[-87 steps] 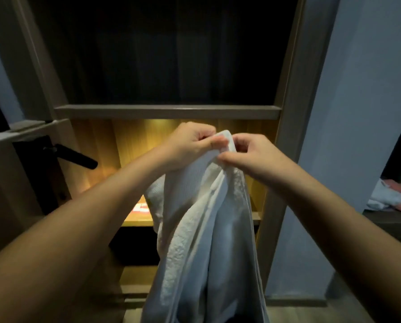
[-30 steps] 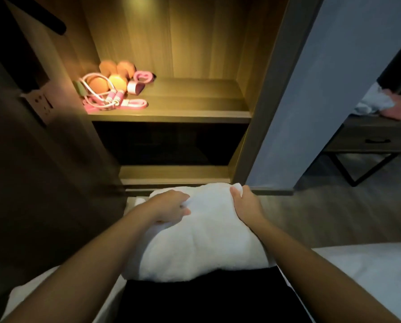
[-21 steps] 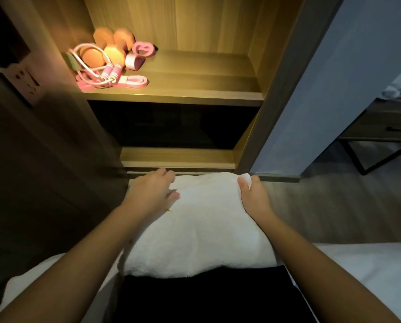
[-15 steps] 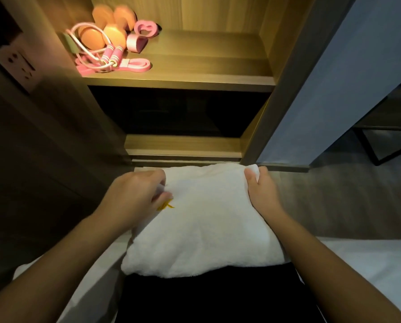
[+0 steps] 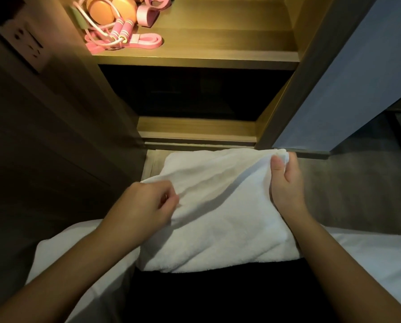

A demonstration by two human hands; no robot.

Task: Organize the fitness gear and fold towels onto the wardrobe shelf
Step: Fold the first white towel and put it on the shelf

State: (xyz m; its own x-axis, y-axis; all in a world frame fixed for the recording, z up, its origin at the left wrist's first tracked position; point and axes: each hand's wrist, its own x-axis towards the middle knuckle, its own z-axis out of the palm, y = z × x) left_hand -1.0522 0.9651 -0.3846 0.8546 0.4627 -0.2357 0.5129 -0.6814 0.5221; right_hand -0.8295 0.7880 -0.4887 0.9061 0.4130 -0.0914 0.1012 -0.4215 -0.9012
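One white towel (image 5: 218, 220) is seen, folded and laid flat between the two hands, on the edge of a white bed (image 5: 372, 257) and over a dark surface at its near side. As folded it is close to square, a little longer from left to right; its far edge is turned toward the wardrobe and runs level with the wardrobe's base. The top layer is lifted, and a raised crease is drawn on a slant from the left hand (image 5: 146, 206) to the right hand (image 5: 285, 180).

The towel's left edge is pinched between the thumb and curled fingers of the left hand. The far right corner is gripped by the right hand, thumb on top, fingers wrapped beneath.

Beyond the hands, a lit shelf (image 5: 218, 54) is seen higher in the wardrobe. At its left end one jump rope (image 5: 119, 31) with two pink handles, two orange rounded weights (image 5: 101, 12) and two pink bands (image 5: 146, 41) are bunched together; bare wood is shown to their right. Below it, a lower shelf (image 5: 195, 127) is found just past the towel's far edge, not touching it. To the right of the right hand, grey floor (image 5: 358, 194) is seen. One wall socket (image 5: 29, 43) is set far beyond the left hand.
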